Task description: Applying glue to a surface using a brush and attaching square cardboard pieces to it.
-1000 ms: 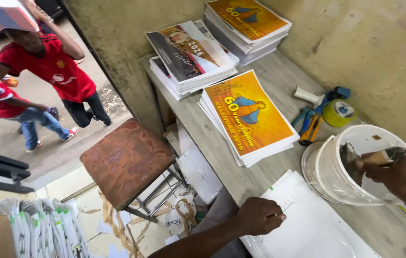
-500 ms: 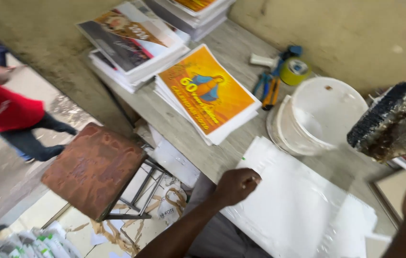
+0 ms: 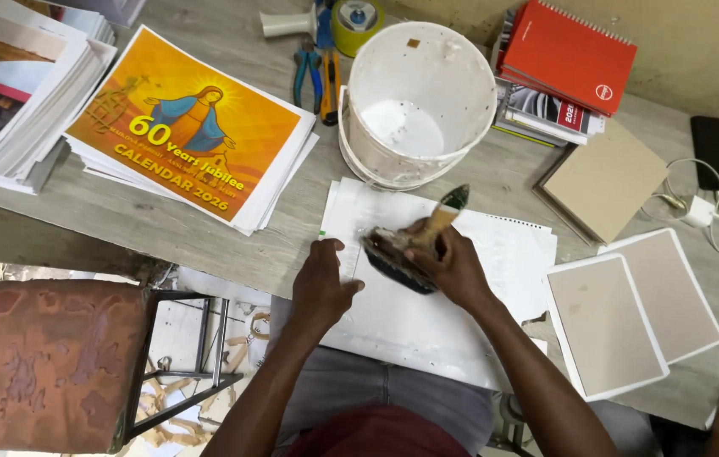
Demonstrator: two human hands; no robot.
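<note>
1. The right hand [image 3: 453, 267] is closed around the wooden handle of a wide paste brush [image 3: 406, 254], whose dark bristles press flat on a stack of white sheets [image 3: 427, 322] at the near edge of the grey wooden surface [image 3: 173, 228].

2. The left hand [image 3: 321, 283] rests on the left edge of the same white sheets, fingers curled loosely and holding nothing, just beside the brush head.

3. A white plastic bucket [image 3: 419, 101], its inside smeared with dried white paste, stands directly behind the sheets, touching their far edge.

4. To the left of the bucket lies a stack of printed calendars [image 3: 194, 135] with an orange cover showing a robed figure; another stack of printed sheets [image 3: 12, 93] sits further left at the corner of the surface.

5. Behind the bucket lie blue-handled pliers [image 3: 307, 72], an orange-handled tool [image 3: 330, 80] and a tape dispenser [image 3: 338, 17] with a yellow roll.

6. To the right, a red spiral notebook [image 3: 567, 55] tops a small pile of books; a brown cardboard square [image 3: 609, 182] lies in front of it, and two white-edged grey boards [image 3: 630, 322] lie side by side near the right hand's forearm.

7. A black phone [image 3: 713, 152] and a white charger with cable [image 3: 698, 211] lie at the far right.

8. A rust-coloured stool [image 3: 46, 364] stands on the floor below the surface, to the person's left.
</note>
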